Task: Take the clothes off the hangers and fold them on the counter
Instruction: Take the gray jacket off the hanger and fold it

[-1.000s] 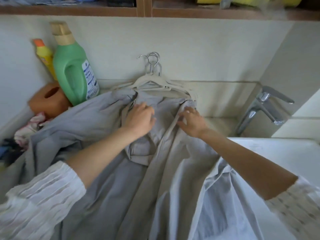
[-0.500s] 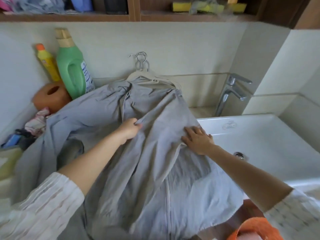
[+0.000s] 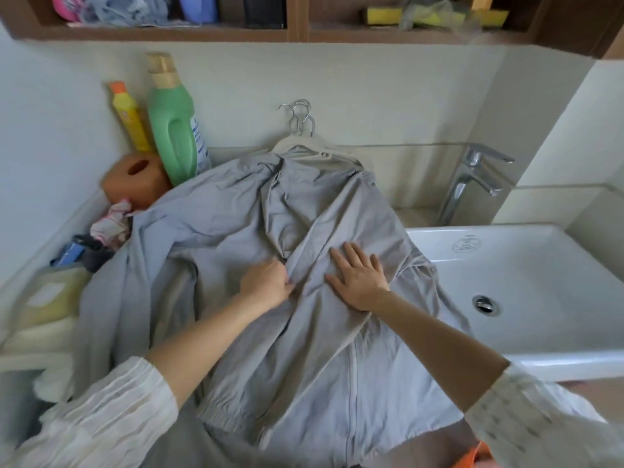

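Now | left hand (image 3: pixel 268 282) pinches grey shirt (image 3: pixel 337 349) placket | right hand (image 3: pixel 359 276) flat, pinning cloth | unbutton steadily, hangers (image 3: pixel 305 143) remain.

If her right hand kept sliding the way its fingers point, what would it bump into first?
The right hand lies flat on the grey shirt, fingers pointing up and away toward the wall. It would likely ride over more shirt, then meet the white hangers at the collar; depth is uncertain.

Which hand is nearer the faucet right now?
Right. The right hand lies flat on the gray shirt by the sink's edge, below-left of the faucet. The left hand pinches the fabric farther left.
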